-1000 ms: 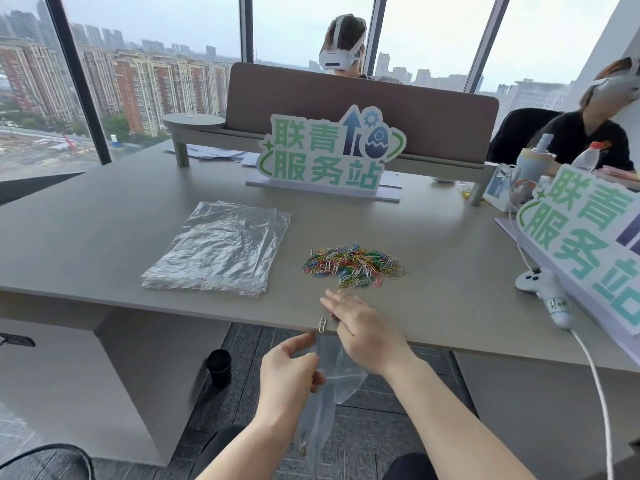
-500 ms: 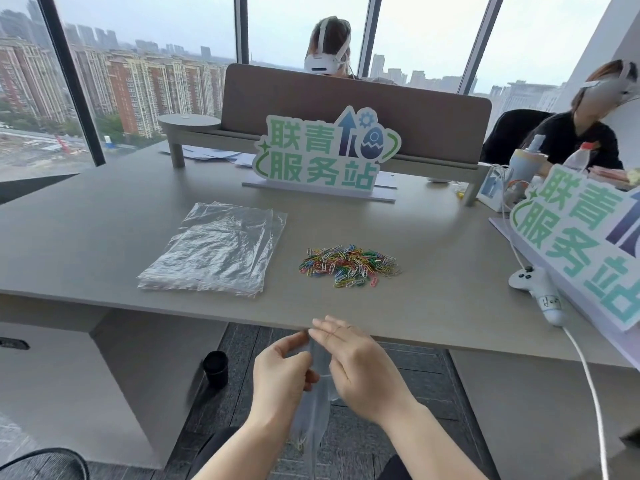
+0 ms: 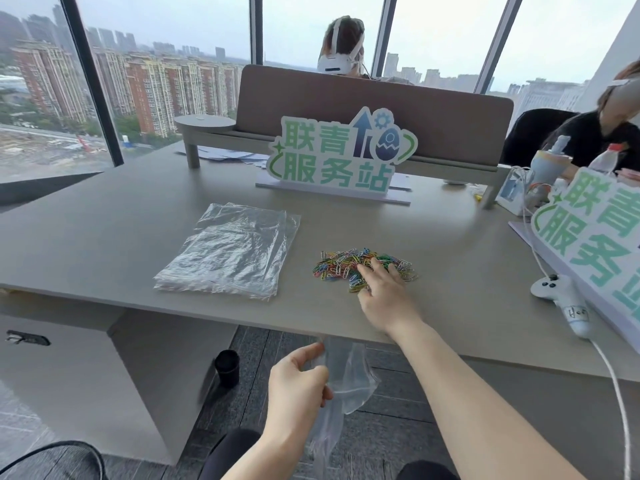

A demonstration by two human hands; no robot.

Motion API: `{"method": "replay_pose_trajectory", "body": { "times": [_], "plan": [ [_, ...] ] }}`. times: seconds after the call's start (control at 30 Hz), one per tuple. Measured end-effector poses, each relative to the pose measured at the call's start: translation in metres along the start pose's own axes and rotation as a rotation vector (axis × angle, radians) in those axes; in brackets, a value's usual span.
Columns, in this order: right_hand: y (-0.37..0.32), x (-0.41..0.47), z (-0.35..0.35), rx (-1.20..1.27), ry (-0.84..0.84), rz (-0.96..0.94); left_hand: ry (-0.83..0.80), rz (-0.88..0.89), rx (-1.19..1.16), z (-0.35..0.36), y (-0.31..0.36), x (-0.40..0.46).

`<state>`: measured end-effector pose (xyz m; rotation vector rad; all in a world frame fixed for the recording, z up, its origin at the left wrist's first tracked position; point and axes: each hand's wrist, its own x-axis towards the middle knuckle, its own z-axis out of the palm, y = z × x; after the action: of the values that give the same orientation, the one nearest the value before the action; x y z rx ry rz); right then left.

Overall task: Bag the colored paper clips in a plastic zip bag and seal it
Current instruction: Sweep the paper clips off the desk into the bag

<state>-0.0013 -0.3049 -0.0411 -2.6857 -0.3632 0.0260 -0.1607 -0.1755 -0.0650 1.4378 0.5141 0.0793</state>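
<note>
Paper clips: a loose heap of colored paper clips (image 3: 363, 268) lies on the bench (image 3: 104, 237), near its front edge and right of centre
Zip bag: one clear plastic zip bag (image 3: 341, 382) hangs below the bench's front edge, above the person's lap, mouth end up; whether any clips are inside cannot be told
Left grip: left hand (image 3: 298, 386) holds the bag near its top, thumb and curled fingers closed on the plastic
Right grip: right hand (image 3: 386, 296) reaches over the bench, fingers spread and bent down onto the near right part of the heap, touching the clips; whether it has pinched any cannot be told
Spare bags: a flat stack of clear bags (image 3: 228, 251) lies just left of the heap, apart from it
Signs: a green-lettered sign (image 3: 341, 154) stands behind the heap; a second sign (image 3: 595, 233) leans at the right edge
Controller: a white controller (image 3: 561, 299) with a cable lies well right of the heap
</note>
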Motion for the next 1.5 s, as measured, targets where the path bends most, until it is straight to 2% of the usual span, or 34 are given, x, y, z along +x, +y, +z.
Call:
{"method": "replay_pose_trajectory", "body": {
  "times": [0.13, 0.67, 0.77, 0.87, 0.97, 1.07, 1.5],
  "plan": [
    [-0.001, 0.011, 0.008, -0.066, -0.063, -0.005, 0.001, 0.008, 0.023, 0.0, 0.0, 0.0],
    [-0.019, -0.054, 0.026, -0.109, -0.017, -0.149, 0.005, 0.023, -0.047, 0.002, -0.005, 0.001],
    [-0.022, -0.064, 0.026, -0.027, 0.003, -0.175, 0.006, 0.027, -0.059, 0.003, -0.005, 0.0],
    [-0.016, -0.066, 0.019, 0.113, 0.1, -0.139, 0.013, 0.026, -0.067, 0.003, -0.006, -0.001],
    [-0.005, -0.065, 0.015, 0.013, 0.112, -0.073, 0.031, 0.037, -0.083, 0.002, -0.007, 0.0],
    [-0.004, -0.068, 0.019, -0.077, 0.072, -0.097, 0.043, 0.037, -0.086, 0.003, -0.007, 0.003],
    [-0.02, -0.08, 0.04, -0.149, 0.11, -0.172, 0.056, 0.036, -0.116, 0.0, -0.006, 0.002]
  ]
}}
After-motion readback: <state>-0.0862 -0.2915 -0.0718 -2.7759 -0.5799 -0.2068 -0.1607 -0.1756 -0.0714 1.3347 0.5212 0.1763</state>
